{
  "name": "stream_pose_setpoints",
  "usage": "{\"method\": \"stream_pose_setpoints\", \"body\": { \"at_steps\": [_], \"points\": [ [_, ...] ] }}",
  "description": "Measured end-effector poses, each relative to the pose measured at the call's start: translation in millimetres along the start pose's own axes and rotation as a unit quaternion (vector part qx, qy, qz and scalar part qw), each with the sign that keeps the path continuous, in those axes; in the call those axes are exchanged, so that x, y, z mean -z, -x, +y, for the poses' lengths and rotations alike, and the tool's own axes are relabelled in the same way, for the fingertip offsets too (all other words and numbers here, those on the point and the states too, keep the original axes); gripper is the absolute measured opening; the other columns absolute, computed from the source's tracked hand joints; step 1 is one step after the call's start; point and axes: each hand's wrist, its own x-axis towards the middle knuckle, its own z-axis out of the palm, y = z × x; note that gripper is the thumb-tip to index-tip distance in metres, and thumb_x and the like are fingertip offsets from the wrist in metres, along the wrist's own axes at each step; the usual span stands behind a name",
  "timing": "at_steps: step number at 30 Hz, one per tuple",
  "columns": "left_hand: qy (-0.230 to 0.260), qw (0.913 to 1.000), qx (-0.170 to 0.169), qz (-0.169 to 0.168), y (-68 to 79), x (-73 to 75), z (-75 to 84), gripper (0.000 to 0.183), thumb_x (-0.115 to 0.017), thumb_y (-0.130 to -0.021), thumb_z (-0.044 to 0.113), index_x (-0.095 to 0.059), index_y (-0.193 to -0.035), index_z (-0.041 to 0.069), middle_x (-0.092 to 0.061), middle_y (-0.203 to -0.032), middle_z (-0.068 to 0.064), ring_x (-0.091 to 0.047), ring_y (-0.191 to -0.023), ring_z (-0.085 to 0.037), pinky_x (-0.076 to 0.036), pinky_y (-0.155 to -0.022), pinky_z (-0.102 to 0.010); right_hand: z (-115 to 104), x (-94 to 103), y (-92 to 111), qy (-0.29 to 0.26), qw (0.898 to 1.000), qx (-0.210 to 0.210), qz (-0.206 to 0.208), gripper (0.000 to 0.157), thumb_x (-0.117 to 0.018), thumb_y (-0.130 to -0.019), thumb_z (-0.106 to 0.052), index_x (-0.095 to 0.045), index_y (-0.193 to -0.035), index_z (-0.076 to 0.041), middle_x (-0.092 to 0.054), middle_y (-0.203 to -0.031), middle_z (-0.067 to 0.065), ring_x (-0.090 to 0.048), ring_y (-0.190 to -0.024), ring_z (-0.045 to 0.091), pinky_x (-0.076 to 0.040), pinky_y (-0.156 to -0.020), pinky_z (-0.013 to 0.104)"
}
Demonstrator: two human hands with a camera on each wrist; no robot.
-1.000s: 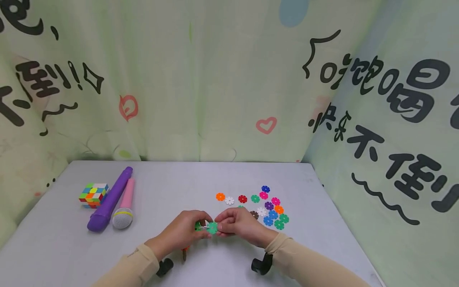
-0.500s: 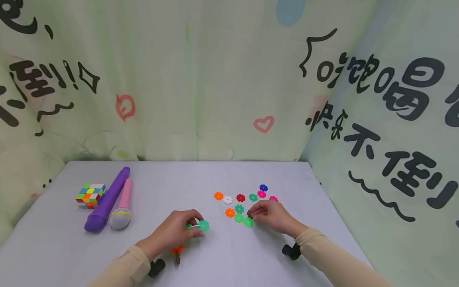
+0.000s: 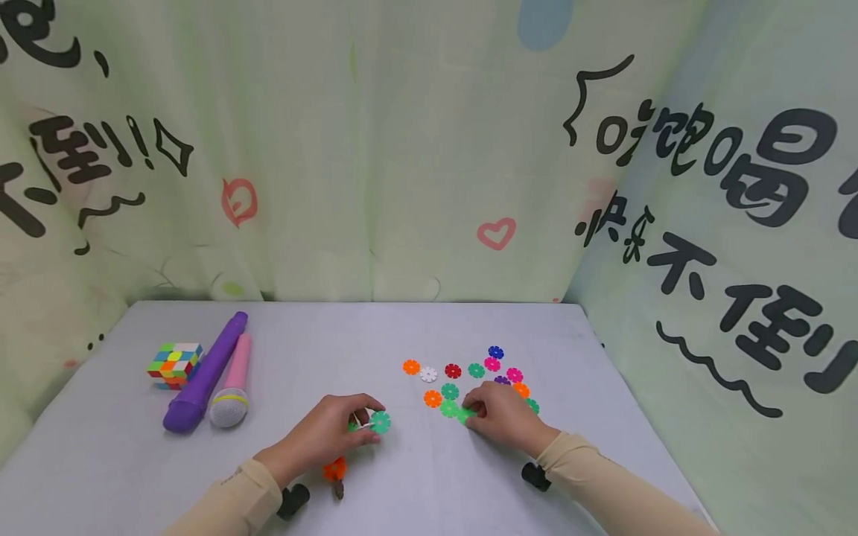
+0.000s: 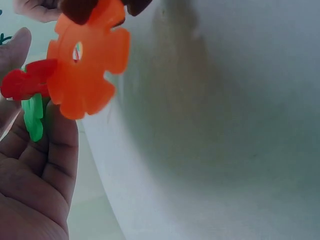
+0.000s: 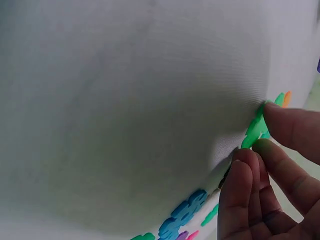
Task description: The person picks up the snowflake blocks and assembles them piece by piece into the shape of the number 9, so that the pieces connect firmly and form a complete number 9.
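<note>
My left hand (image 3: 328,432) holds a small chain of interlocking plastic snowflake discs above the table. A teal green disc (image 3: 380,422) stands out at its fingertips, and an orange disc (image 3: 334,469) with a brown disc (image 3: 338,490) hangs below the palm. The left wrist view shows the orange disc (image 4: 87,65) joined to a red disc (image 4: 30,80), with a green disc (image 4: 33,117) against the fingers. On the table, my right hand (image 3: 506,417) pinches a bright green disc (image 5: 256,127) between thumb and index finger. Its other fingers are curled, close over a dark disc that is mostly hidden.
Several loose discs lie around the right hand, among them a red one (image 3: 452,371), a white one (image 3: 428,374) and a dark blue one (image 3: 495,352). At the left lie a puzzle cube (image 3: 176,365), a purple microphone-shaped stick (image 3: 204,376) and a pink toy microphone (image 3: 234,380).
My right hand has left the chain, moved right to the loose discs, and shifted from a dark disc to a bright green one. The left hand has drawn slightly left with the chain.
</note>
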Motion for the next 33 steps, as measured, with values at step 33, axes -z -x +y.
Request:
{"method": "stream_pose_setpoints", "body": {
  "at_steps": [33],
  "points": [
    [-0.011, 0.9999, 0.0, 0.003, -4.3, 0.4, -2.4, 0.037, -0.08, -0.086, 0.02, -0.069, -0.121, 0.013, -0.064, -0.085, 0.012, -0.057, -0.076, -0.008, -0.049, -0.069, -0.027, -57.6, -2.5, -5.4, -0.2, 0.978, 0.053, -0.03, 0.01, -0.077, -0.088, -0.012, -0.069, -0.09, -0.016, -0.063, -0.081, -0.007, -0.06, -0.076, 0.013, -0.053, -0.067, 0.026]
  ]
}}
